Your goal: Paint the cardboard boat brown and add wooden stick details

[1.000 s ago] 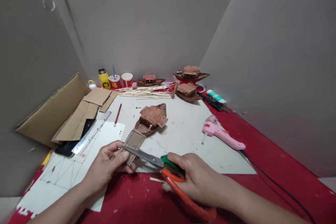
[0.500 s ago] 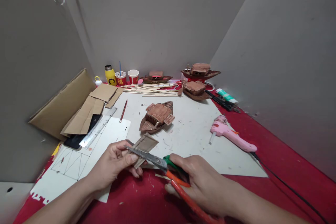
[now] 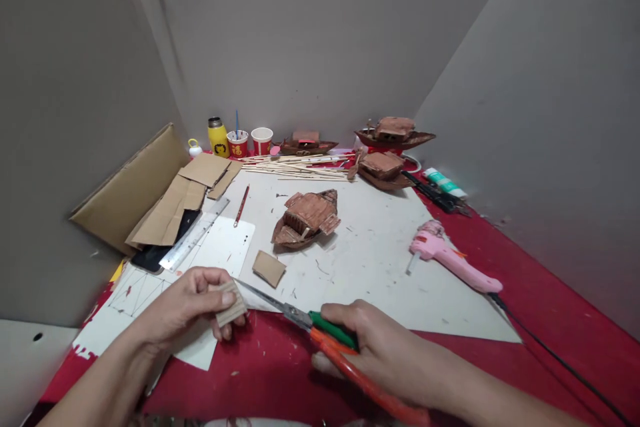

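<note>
My left hand (image 3: 187, 303) is closed around a small piece of corrugated cardboard (image 3: 231, 312) near the table's front left. My right hand (image 3: 373, 343) grips scissors (image 3: 320, 332) with green and orange handles; the blades point left toward the held piece. A second cut piece of cardboard (image 3: 269, 267) lies loose on the white sheet (image 3: 370, 267) just beyond the blades. A brown model boat (image 3: 306, 219) sits further back on the sheet.
A pink glue gun (image 3: 453, 256) with a black cord lies to the right. Cardboard sheets (image 3: 170, 203), a metal ruler (image 3: 194, 243) and a red pencil (image 3: 241, 205) lie at the left. Wooden sticks (image 3: 295, 168), paper cups (image 3: 250, 141), a yellow bottle (image 3: 219, 137) and more boats (image 3: 387, 150) line the back.
The cardboard strip has been cut in two: one piece has dropped onto the white sheet, and my left hand has pulled the other piece down and left, away from the blades.
</note>
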`<state>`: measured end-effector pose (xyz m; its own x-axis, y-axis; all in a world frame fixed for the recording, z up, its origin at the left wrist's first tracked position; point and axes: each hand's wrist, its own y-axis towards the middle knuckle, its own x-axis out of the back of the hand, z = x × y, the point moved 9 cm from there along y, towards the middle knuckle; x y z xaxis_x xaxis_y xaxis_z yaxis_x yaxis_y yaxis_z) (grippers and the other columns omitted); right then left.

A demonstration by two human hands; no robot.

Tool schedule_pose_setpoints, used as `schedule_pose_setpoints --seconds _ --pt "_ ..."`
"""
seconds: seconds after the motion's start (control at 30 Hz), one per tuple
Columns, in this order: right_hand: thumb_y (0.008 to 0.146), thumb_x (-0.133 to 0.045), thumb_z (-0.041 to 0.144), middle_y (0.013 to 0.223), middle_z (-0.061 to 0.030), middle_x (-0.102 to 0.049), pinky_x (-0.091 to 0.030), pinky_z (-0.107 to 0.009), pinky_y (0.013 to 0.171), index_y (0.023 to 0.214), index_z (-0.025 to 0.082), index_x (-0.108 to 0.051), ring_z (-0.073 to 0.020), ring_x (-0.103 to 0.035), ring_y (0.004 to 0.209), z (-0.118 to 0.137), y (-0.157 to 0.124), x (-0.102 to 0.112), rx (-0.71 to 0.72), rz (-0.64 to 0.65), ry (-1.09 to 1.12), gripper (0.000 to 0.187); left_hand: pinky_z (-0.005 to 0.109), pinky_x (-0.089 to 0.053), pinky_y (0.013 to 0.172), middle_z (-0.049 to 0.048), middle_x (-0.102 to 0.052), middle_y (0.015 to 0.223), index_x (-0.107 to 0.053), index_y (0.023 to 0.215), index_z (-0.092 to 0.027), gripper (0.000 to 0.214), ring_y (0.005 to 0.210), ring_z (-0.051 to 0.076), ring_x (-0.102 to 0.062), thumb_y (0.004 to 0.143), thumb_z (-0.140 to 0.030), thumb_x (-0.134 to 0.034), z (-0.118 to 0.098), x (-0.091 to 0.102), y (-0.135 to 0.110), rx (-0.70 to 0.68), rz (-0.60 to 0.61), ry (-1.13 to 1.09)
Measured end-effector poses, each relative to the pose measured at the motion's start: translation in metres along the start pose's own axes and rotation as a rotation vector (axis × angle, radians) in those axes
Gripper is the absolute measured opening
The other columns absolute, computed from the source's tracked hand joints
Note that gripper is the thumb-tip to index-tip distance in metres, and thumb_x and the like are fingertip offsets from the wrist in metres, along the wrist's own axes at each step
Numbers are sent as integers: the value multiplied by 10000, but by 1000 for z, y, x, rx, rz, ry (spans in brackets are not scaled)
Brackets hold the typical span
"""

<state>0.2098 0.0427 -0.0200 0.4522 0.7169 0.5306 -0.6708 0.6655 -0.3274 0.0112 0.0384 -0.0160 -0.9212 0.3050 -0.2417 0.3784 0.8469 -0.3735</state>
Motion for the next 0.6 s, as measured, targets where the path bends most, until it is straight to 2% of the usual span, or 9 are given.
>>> schedule_pose_setpoints --seconds 0.1,0.17,0.2,0.27,0.33,0.4,0.5,0.6 --pt "801 -626 409 592 63 -355 -276 -226 513 664 206 -407 -99 -310 568 2 -1 10 96 -67 147 329 221 -489 609 45 -720 696 -705 763 -150 237 598 119 -633 800 -380 -749 -23 24 -6 -130 -194 105" --pt "797 -609 418 593 65 -325 -265 -227 499 658 214 -372 -95 -283 554 5 -3 20 192 -129 236 343 265 -501 706 71 -753 920 -719 790 -169 214 729 153 -669 802 -382 -740 -35 31 -5 -172 -303 238" --pt "802 -597 441 595 64 -323 -259 -227 491 658 217 -360 -94 -274 547 6 -4 24 234 -153 276 357 298 -503 773 86 -738 1064 -722 786 -174 209 818 179 -679 801 -382 -735 -40 28 -1 -187 -314 333" --pt "814 -576 494 592 64 -319 -244 -228 473 661 223 -347 -91 -258 530 7 -5 29 275 -186 340 387 366 -481 887 100 -689 1209 -720 774 -184 199 979 239 -667 802 -381 -716 -50 14 12 -241 -284 556" --pt "817 -584 516 577 71 -302 -233 -227 458 659 226 -342 -86 -242 514 6 -5 30 268 -200 375 409 408 -412 1012 110 -637 1305 -737 833 -197 146 1191 283 -582 812 -335 -695 -55 -5 28 -281 -209 817" --pt "816 -609 499 574 75 -290 -234 -225 457 656 226 -338 -82 -235 510 4 -6 30 251 -211 386 416 410 -410 1006 132 -606 1339 -745 823 -192 111 1248 304 -536 818 -266 -662 -52 -25 43 -293 -44 1026" --pt "825 -621 448 588 77 -269 -234 -223 466 659 224 -329 -80 -223 520 1 -9 32 268 -232 390 404 380 -442 914 132 -682 1140 -741 754 -189 80 1111 297 -595 778 -193 -666 -49 -38 57 -303 74 1121" --pt "832 -612 440 591 75 -260 -231 -227 468 663 223 -328 -82 -218 524 0 -11 35 310 -260 380 396 330 -455 794 91 -673 916 -732 748 -188 85 901 240 -614 775 -178 -652 -48 -41 59 -309 97 1133"
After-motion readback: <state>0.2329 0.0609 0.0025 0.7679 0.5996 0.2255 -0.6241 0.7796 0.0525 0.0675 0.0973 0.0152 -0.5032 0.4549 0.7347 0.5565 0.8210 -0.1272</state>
